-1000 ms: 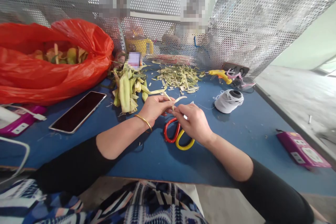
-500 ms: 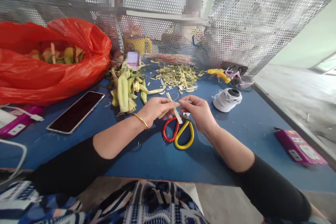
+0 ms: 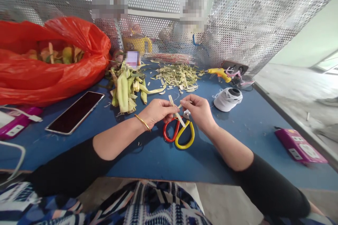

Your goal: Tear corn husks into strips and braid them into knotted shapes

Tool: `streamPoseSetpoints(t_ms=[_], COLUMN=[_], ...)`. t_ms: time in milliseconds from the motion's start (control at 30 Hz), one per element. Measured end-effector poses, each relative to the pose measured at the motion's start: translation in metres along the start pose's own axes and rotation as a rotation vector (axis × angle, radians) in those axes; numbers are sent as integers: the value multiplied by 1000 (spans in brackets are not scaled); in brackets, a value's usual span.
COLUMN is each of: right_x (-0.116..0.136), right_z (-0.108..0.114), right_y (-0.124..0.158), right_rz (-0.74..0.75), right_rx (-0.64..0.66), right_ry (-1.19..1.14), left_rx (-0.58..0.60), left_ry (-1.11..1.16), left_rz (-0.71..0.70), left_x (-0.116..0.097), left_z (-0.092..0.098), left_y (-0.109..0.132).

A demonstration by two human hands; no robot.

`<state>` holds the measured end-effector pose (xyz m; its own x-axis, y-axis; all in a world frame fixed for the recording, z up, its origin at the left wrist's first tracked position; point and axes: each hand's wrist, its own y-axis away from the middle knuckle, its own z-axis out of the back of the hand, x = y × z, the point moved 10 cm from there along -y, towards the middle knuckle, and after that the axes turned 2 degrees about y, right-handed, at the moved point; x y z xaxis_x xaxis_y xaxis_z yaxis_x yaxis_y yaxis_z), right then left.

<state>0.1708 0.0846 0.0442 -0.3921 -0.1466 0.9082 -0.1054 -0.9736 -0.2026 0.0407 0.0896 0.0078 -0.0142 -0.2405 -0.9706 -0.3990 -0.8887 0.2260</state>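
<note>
Pale strip [image 3: 181, 120]: being held slantwise above scissors [image 3: 181, 132] | left hand [image 3: 160, 110]: fingers pinching it, presumably for steadiness | right hand [image 3: 198, 109]: fingers pinching narrower strip [image 3: 180, 106] alongside | scissors: lying on tabletop [image 3: 206, 165], seemingly for easy reach

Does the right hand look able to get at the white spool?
Probably yes: the spool sits just right of the right hand, nothing solid visibly between, though that hand pinches a strip.

Forearms [image 3: 118, 139] angled inward, fingers [image 3: 169, 109] pinched
</note>
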Motion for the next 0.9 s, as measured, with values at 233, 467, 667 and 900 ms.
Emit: streamPoseSetpoints(t_ms=[233, 467, 667, 900], right_x=[13, 11, 14, -11], right_z=[-5, -2, 4, 2], right_y=[0, 5, 1, -7], right_rz=[88, 87, 106, -123], right_rx=[90, 2, -21, 21], right_ry=[48, -20, -31, -181], left_rx=[53, 124, 96, -84], left_ry=[-107, -178, -117, 103], left_rz=[-82, -145, -98, -16], left_x=[-6, -14, -11, -5], left_z=[-9, -17, -11, 13], left_y=[5, 8, 6, -3])
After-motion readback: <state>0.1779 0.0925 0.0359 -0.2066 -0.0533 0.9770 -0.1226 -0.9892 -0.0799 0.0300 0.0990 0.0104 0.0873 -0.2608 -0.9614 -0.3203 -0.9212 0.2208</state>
